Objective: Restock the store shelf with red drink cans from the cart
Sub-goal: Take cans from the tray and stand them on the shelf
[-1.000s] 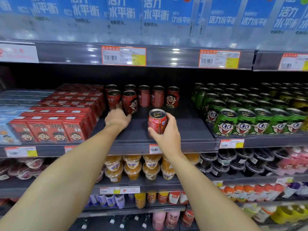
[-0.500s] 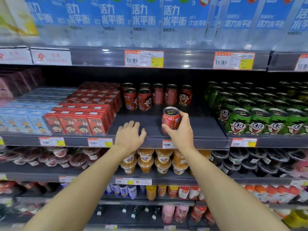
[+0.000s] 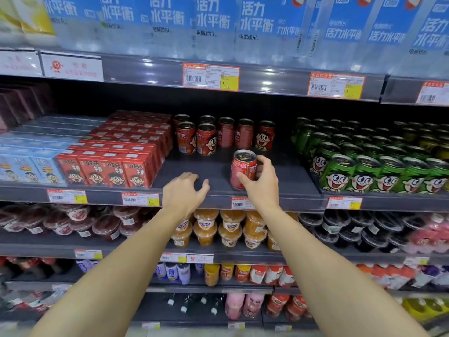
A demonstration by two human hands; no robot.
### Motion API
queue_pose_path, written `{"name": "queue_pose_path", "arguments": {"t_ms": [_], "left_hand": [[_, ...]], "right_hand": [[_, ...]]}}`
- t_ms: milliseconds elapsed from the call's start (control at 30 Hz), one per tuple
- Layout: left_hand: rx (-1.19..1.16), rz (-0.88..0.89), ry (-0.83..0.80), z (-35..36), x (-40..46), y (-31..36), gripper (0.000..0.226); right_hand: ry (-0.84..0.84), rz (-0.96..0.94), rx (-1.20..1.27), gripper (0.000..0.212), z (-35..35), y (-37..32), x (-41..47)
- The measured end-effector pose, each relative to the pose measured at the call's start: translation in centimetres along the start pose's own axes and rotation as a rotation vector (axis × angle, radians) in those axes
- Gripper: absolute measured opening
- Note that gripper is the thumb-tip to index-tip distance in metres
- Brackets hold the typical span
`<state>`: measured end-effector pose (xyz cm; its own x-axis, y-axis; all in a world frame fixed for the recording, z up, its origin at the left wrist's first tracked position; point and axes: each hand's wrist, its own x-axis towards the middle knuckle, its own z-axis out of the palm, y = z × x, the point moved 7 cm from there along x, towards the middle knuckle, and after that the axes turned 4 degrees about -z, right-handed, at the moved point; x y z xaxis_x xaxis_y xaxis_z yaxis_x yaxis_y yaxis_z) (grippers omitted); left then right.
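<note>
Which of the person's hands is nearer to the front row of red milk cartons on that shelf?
Left. The left hand hovers empty over the shelf edge, just right of the red milk cartons. The right hand is farther right, fingers gripping a red can.

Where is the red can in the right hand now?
In the head view, the red can stands right of centre on the dark shelf, before the red can row.

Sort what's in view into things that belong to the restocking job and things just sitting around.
Part of the job:
- red can gripped by the right hand
- red cans already standing at the back
- shelf with the bare gap
- left hand, holding nothing

Just there:
- red milk cartons
- green cans
- orange jelly cups
- price tags
</note>
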<state>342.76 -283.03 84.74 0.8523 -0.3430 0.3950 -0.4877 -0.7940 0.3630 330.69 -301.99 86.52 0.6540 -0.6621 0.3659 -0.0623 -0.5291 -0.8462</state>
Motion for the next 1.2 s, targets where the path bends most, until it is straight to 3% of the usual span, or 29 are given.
{"name": "queue_pose_path", "arguments": {"t_ms": [533, 733, 1033, 1200], "left_hand": [[0.003, 0.005, 0.049, -0.1, -0.1, 0.0, 0.047], [0.082, -0.008, 0.052, -0.3, 0.4, -0.2, 0.036], [0.1, 0.051, 0.084, -0.3, 0.7, 0.2, 0.051], [0.124, 0.051, 0.094, 0.0, 0.6, 0.0, 0.049]], "right_hand": [[0.029, 0.022, -0.075, 0.063, 4.1, -0.5, 5.3], [0.018, 0.044, -0.058, 0.06, 5.9, -0.7, 7.7], [0.029, 0.034, -0.024, 0.057, 7.5, -0.6, 10.1], [0.037, 0.043, -0.014, 0.055, 8.5, -0.4, 10.8]]}}
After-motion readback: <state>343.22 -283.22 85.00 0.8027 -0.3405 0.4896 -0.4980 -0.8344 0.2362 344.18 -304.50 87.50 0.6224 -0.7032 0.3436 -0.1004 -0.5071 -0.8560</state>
